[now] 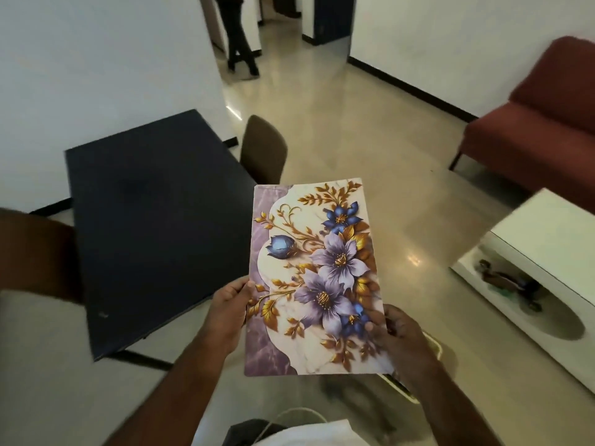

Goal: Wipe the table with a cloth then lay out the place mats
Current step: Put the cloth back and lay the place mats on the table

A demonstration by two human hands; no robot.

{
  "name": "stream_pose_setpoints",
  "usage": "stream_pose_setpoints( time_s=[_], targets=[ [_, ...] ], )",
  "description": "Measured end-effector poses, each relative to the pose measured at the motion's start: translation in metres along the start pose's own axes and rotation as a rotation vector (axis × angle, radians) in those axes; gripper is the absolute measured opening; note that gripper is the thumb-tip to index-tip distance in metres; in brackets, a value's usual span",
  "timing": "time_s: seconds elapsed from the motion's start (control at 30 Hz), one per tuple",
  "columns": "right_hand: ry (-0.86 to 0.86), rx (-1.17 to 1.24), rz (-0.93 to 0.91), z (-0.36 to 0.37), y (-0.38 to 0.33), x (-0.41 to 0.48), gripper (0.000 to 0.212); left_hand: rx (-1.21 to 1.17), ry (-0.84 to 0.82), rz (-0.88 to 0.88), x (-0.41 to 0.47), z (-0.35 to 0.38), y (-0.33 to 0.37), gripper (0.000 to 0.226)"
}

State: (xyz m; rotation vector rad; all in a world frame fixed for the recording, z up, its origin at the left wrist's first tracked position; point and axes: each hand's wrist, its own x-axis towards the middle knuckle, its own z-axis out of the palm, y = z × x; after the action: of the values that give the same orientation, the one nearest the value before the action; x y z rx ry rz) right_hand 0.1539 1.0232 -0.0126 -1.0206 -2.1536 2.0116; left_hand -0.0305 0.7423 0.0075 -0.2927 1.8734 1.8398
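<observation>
Polished beige floor (370, 149) is showing beneath a floral place mat (315, 278), which both hands are holding in the air just off the dark bench's (154, 201) right edge; the left hand (227, 312) is pinching the mat's left edge, the right hand (399, 336) is gripping its lower right edge, thumbs lying on top

Dark table (154, 201) on glossy floor (354, 149)

the place mat (314, 278) gripped between the left hand (229, 304) and right hand (394, 329) looks smooth, faintly glossy, printed like marble. left of the hands, the dark table (154, 220) is matt. beneath them the floor (370, 149) shines, polished. the sofa (547, 130) beyond seems cloth-covered, though blurred.
</observation>
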Motion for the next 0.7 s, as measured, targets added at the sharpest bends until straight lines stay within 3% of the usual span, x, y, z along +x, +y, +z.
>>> stream_pose_setpoints(
  time_s=[0.37, 0.7],
  targets=[
    [-0.115, -0.170, -0.046, 0.178, -0.088, 0.054, 0.023, -0.068, 0.330, 0.037, 0.000, -0.174, 0.014, 0.019],
    [-0.256, -0.338, -0.066, 0.301, -0.141, 0.194, 0.012, -0.163, 0.592, -0.051, 0.114, -0.246, 0.029, 0.016]
  ],
)
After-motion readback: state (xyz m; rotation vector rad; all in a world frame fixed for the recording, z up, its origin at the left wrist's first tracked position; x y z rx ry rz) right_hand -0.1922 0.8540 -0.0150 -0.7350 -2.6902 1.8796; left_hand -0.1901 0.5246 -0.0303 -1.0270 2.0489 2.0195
